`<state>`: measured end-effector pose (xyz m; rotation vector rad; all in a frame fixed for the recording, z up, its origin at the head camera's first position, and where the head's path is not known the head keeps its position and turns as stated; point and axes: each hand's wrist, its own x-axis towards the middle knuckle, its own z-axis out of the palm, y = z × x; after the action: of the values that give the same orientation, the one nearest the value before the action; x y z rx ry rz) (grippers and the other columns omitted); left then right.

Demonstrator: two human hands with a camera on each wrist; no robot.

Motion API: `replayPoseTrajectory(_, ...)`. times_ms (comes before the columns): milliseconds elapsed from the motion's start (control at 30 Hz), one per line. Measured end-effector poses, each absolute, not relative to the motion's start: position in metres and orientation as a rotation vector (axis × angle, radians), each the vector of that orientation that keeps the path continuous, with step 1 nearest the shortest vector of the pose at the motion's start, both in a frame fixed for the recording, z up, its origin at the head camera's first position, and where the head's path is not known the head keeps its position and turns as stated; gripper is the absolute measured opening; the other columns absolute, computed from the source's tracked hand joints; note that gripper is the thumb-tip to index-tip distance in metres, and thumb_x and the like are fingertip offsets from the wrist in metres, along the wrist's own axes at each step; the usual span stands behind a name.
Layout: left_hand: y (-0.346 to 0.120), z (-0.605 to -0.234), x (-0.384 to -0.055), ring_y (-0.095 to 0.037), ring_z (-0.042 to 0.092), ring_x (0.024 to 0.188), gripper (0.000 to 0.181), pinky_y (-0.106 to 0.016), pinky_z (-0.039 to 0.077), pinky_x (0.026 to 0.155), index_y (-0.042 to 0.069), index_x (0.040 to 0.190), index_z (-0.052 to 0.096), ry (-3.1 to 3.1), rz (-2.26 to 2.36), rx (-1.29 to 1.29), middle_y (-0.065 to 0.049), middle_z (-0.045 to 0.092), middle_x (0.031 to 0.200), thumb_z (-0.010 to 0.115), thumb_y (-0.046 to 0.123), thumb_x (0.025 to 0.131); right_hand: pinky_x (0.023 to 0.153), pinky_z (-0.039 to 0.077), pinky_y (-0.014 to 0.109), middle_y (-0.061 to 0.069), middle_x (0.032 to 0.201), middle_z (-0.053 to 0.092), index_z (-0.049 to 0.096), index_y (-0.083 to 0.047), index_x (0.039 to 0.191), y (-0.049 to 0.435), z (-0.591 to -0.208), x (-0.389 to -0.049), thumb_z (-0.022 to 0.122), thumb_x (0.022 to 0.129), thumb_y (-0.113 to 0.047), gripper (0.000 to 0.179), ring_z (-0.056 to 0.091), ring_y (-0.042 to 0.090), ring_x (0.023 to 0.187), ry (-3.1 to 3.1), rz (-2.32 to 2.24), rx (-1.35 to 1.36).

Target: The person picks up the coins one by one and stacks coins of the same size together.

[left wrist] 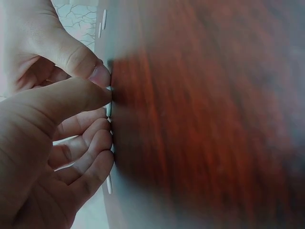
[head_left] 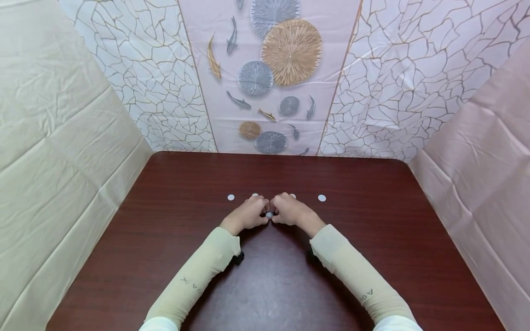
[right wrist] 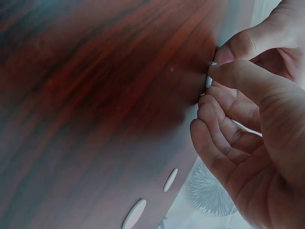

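Observation:
A small white disc (head_left: 269, 214) lies flat on the table between my two hands. My left hand (head_left: 249, 213) holds it from the left, thumb on the near side and curled fingers on the far side. From the right, my right hand (head_left: 291, 210) holds the same disc in a mirrored way. The two thumb tips come close together at the near rim, and the knuckles meet in the head view. In the left wrist view only a thin edge of the disc (left wrist: 108, 109) shows; the right wrist view also shows part of the disc (right wrist: 208, 81).
Farther back, a row of white discs lies on the dark red wooden table (head_left: 174, 220): one disc (head_left: 231, 197) at left, one disc (head_left: 322, 198) at right, and two partly hidden behind the hands. A patterned cloth (head_left: 273, 105) hangs behind the table's far edge.

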<state>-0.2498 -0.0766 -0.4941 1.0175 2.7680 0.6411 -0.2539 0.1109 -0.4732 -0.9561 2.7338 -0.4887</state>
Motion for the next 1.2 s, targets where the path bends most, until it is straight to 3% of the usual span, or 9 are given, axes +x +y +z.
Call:
replayPoseTrajectory(233, -0.078, -0.494, -0.246, -0.016, 0.058, 0.087, 0.011, -0.03, 0.051, 0.078, 0.006, 0.101, 0.071, 2.756, 0.652, 0.981, -0.005, 0.064, 0.096, 0.077, 0.01, 0.092, 0.063, 0.047, 0.024, -0.005, 0.071, 0.063, 0.068, -0.014, 0.076, 0.11, -0.475, -0.252, 0.079, 0.086, -0.005, 0.017, 0.055, 0.008, 0.066, 2.696, -0.541, -0.973)
replayPoseTrajectory(400, -0.078, -0.495, -0.247, -0.017, 0.06, 0.091, 0.013, -0.031, 0.053, 0.082, 0.008, 0.103, 0.071, 2.742, 0.661, 0.933, -0.005, 0.065, 0.099, 0.077, 0.012, 0.093, 0.073, 0.056, 0.028, 0.0, 0.084, 0.072, 0.076, -0.009, 0.092, 0.116, -0.468, -0.253, 0.081, 0.089, -0.011, 0.006, 0.065, 0.012, 0.079, 2.714, -0.478, -0.943)
replayPoseTrajectory(533, -0.078, -0.495, -0.247, -0.018, 0.064, 0.093, 0.014, -0.031, 0.056, 0.085, 0.008, 0.105, 0.071, 2.745, 0.652, 0.925, -0.005, 0.066, 0.101, 0.077, 0.014, 0.093, 0.084, 0.06, 0.034, 0.007, 0.097, 0.076, 0.076, -0.004, 0.106, 0.13, -0.456, -0.253, 0.082, 0.091, -0.015, 0.02, 0.072, 0.017, 0.092, 2.739, -0.42, -0.886)
replayPoseTrajectory(833, -0.081, -0.493, -0.245, -0.019, 0.067, 0.097, 0.014, -0.034, 0.057, 0.088, 0.005, 0.107, 0.071, 2.73, 0.695, 0.916, -0.008, 0.068, 0.105, 0.075, 0.013, 0.095, 0.087, 0.061, 0.038, 0.011, 0.102, 0.076, 0.075, 0.001, 0.11, 0.176, -0.438, -0.254, 0.081, 0.091, -0.013, 0.024, 0.072, 0.022, 0.097, 2.772, -0.389, -0.829)
replayPoseTrajectory(1200, -0.08, -0.491, -0.244, -0.02, 0.07, 0.099, 0.016, -0.034, 0.057, 0.09, 0.005, 0.109, 0.071, 2.728, 0.677, 0.898, -0.008, 0.068, 0.107, 0.075, 0.014, 0.096, 0.086, 0.061, 0.039, 0.012, 0.099, 0.075, 0.074, 0.002, 0.106, 0.209, -0.45, -0.249, 0.081, 0.09, -0.012, 0.022, 0.071, 0.022, 0.094, 2.761, -0.435, -0.756)
